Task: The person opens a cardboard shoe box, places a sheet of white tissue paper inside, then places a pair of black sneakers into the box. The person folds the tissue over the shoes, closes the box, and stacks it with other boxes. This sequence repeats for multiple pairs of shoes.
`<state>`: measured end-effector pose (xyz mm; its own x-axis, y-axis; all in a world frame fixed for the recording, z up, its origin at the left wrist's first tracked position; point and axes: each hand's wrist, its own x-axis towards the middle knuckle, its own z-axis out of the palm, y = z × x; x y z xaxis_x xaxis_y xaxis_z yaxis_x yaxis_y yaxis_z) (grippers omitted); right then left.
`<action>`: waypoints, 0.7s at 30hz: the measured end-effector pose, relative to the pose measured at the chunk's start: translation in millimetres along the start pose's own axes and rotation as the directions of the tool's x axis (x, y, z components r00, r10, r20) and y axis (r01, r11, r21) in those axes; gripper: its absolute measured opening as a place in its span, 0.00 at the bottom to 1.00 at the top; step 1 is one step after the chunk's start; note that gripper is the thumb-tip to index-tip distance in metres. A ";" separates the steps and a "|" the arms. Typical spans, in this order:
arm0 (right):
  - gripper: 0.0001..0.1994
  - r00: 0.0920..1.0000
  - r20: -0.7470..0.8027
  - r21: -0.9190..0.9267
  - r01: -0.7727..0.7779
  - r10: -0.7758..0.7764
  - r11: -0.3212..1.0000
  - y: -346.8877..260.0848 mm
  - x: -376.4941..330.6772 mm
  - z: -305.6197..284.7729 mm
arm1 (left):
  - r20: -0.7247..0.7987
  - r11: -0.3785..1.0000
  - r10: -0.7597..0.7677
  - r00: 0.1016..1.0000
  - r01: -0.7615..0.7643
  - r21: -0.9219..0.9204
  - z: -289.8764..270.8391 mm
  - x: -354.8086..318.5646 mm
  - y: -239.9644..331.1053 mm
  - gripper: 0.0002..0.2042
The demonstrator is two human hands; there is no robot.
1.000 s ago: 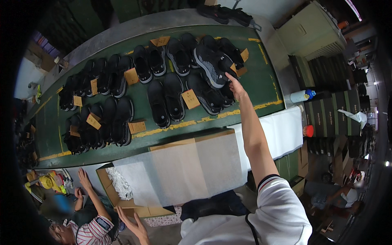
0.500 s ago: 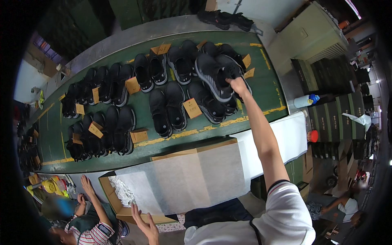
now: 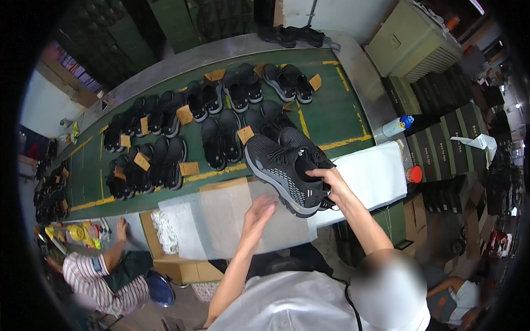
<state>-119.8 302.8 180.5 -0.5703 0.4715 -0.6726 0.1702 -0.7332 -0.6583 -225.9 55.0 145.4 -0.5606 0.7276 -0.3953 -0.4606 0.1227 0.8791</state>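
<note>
Shoe pair [image 3: 287, 168] in right hand [image 3: 331, 185], toes upper-left.

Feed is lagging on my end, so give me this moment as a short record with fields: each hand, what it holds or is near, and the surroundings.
right hand: grips pair of black shoes
left hand: open, above tissue sheet, holds nothing
tissue sheet: lies over open cardboard box
green belt: rows of black shoe pairs with tan tags
co-worker's hand: on box edge
</note>
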 end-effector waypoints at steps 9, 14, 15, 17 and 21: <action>0.17 0.978 -0.034 -0.092 0.200 -0.203 0.976 97.5 -94.2 -76.9 | -0.254 0.975 -0.188 0.949 0.148 -0.167 73.9 -10.2 -53.5 0.22; 0.15 0.913 -0.256 -0.144 0.290 -0.319 0.946 125.5 -129.5 -133.2 | -0.318 0.645 0.428 0.846 -0.039 0.764 30.1 -28.9 -115.9 0.19; 0.15 0.914 -0.278 -0.168 0.256 -0.295 0.952 134.1 -131.9 -153.5 | -0.315 0.582 0.464 0.828 -0.017 0.813 17.4 -27.4 -128.6 0.19; 0.15 0.906 -0.336 -0.131 0.226 -0.258 0.965 141.0 -140.6 -177.7 | -0.335 0.498 0.455 0.825 0.076 0.864 3.2 -16.9 -144.8 0.23; 0.18 0.889 -0.436 -0.133 0.093 -0.143 0.987 159.3 -158.9 -209.1 | -0.501 0.507 0.423 0.755 0.261 0.821 -5.4 22.9 -170.6 0.32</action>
<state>165.9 213.5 111.9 -0.1808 0.7373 -0.6509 0.2221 -0.6141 -0.7573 -163.8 47.1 -15.1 -0.9628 0.2633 -0.0601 0.1855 0.8064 0.5615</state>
